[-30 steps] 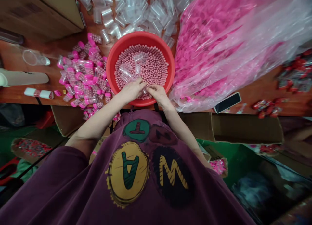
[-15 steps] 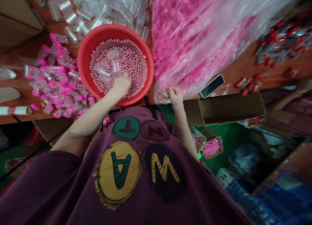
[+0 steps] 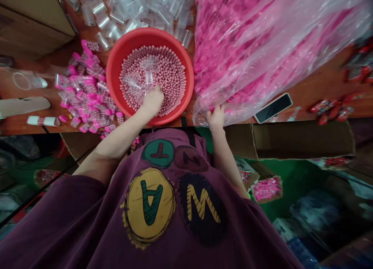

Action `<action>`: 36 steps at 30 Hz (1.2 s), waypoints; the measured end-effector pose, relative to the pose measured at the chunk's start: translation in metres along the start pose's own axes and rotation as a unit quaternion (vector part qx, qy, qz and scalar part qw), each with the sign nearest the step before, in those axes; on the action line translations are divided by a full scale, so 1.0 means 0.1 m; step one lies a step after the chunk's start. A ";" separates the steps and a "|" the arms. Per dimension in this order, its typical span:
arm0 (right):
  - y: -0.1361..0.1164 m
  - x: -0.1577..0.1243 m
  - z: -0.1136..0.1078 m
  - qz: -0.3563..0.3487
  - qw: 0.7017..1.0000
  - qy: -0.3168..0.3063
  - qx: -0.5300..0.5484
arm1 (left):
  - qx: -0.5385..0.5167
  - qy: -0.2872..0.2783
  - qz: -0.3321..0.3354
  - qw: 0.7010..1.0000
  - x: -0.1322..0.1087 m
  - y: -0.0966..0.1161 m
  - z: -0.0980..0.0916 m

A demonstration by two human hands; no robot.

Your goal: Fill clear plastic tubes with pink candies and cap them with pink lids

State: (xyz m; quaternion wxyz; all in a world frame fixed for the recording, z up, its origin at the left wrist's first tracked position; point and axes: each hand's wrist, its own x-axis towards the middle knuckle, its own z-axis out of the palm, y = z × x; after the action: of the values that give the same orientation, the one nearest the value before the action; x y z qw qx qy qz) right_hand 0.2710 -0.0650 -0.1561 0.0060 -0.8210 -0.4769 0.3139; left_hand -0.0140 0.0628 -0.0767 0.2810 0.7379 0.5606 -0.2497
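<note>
nearest lay the person's purple shirt (image 3: 177, 222), printed with 4 round patches. past it on the right, small pink items (image 3: 266, 188) filled a carton (image 3: 262, 168) above the green floor (image 3: 294, 179), and an open cardboard box (image 3: 303, 140) sat just below the edge of the wooden table (image 3: 320, 82). at that edge, the right hand (image 3: 216, 116) was at the near end of a big plastic bag (image 3: 288, 67), its fingertips partly hidden by the film, so whether they pinched anything could not be told. the bag was stuffed with bright pink pieces (image 3: 230, 39), and a phone (image 3: 273, 108) lay near its lower right side. the left hand (image 3: 153, 101) was inside the red bowl (image 3: 148, 34), its fingers curled in over the pink beads (image 3: 171, 80); what they gripped, if anything, was out of sight. a few clear tubes (image 3: 149, 77) rested on the beads just beyond it. left of the bowl spread a pile of pink-capped bottles (image 3: 90, 98) with beads inside. farther back were a heap of loose clear containers (image 3: 131, 6) and, at the far left, a brown box (image 3: 32, 24).
</note>
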 end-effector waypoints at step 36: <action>-0.03 -0.31 -0.08 0.018 0.941 0.218 0.257 | -0.862 -0.115 0.048 0.491 -0.62 -0.02 -0.10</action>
State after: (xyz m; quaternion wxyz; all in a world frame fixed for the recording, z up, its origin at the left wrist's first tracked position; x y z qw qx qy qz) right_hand 0.2618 -0.0857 -0.1326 0.3150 -0.8483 -0.3521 0.2393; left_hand -0.0303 0.0276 -0.0269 0.8508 0.1178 0.4224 0.2896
